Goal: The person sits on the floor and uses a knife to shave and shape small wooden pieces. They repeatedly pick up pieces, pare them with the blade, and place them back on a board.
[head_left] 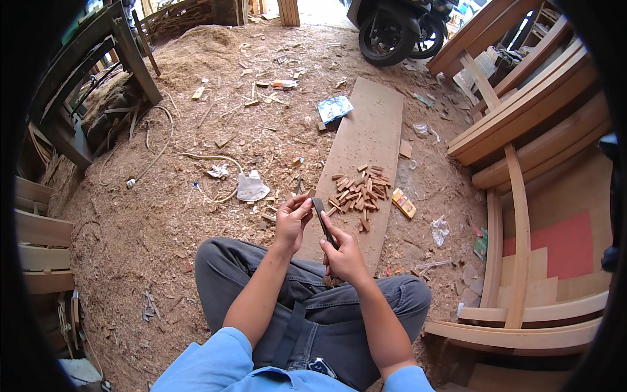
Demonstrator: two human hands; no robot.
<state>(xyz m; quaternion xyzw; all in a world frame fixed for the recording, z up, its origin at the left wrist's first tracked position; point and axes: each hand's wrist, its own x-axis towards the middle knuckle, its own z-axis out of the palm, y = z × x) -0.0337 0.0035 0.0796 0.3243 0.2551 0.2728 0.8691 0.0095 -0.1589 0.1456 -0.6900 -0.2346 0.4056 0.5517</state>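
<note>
My right hand (346,256) is closed round a long, dark, flat-bladed tool (321,213); I cannot tell if it is a chisel or a knife. The blade slants up and left from my fist, and its handle end shows below the hand. My left hand (291,222) pinches a small wooden piece (311,193) beside the blade's tip. Just beyond both hands, a pile of short wooden pegs (359,189) lies on a long flat board (373,117). The board runs away from my crossed legs.
Wood shavings and scraps cover the floor. A pale dust mask (251,187) and a cord (219,157) lie left of the board, a yellow packet (403,203) right of it. Wooden frames (516,196) stand at the right. A motorbike wheel (386,40) shows at the back.
</note>
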